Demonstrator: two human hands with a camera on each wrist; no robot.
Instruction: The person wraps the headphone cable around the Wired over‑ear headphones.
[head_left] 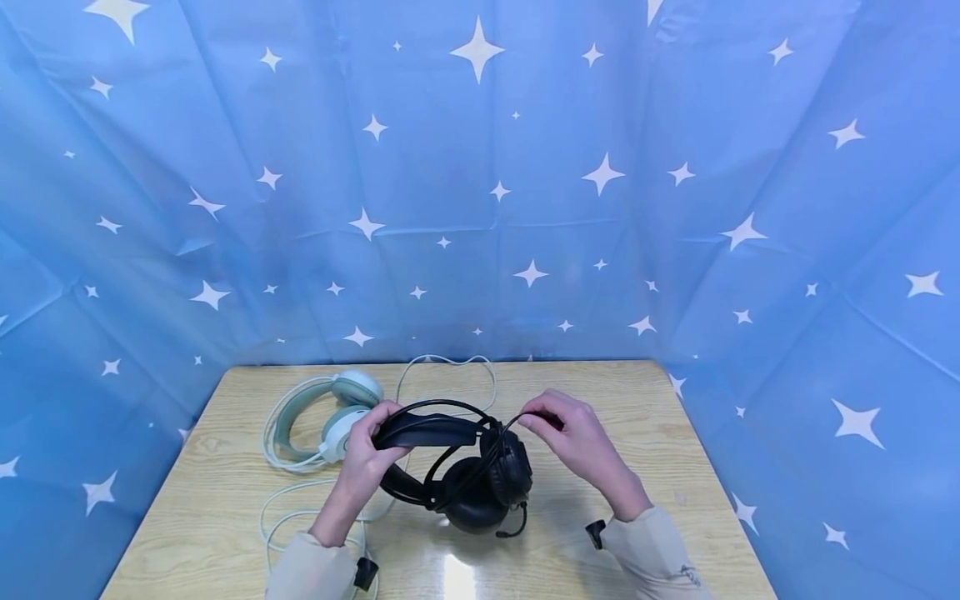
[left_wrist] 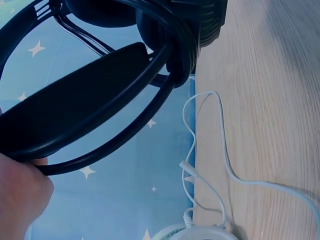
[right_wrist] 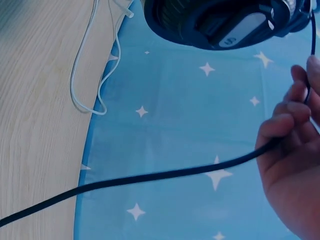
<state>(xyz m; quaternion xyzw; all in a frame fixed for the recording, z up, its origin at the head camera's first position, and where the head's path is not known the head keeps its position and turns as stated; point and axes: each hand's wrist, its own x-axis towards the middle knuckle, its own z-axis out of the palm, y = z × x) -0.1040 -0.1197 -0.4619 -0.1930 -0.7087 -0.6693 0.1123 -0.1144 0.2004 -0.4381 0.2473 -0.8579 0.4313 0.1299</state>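
Observation:
A black headset point(head_left: 472, 492) with a small boom microphone point(head_left: 512, 530) is held above the table, tilted on its side. My left hand point(head_left: 367, 458) grips its padded headband point(head_left: 427, 431), as the left wrist view also shows at the band's end. My right hand point(head_left: 570, 437) pinches the headset's black cable point(right_wrist: 165, 174), fingers curled round it; one stretch leads up to the ear cup point(right_wrist: 235, 30). The cable's far end is out of view. Left of the headset lies a pale green and white pair of headphones point(head_left: 300, 421), partly behind my left hand.
The pale headphones' white cable point(head_left: 450, 360) loops toward the table's back edge and also lies in coils at the front left. A wooden table point(head_left: 622, 400) carries everything. Blue star-patterned cloth point(head_left: 480, 192) hangs behind and at both sides.

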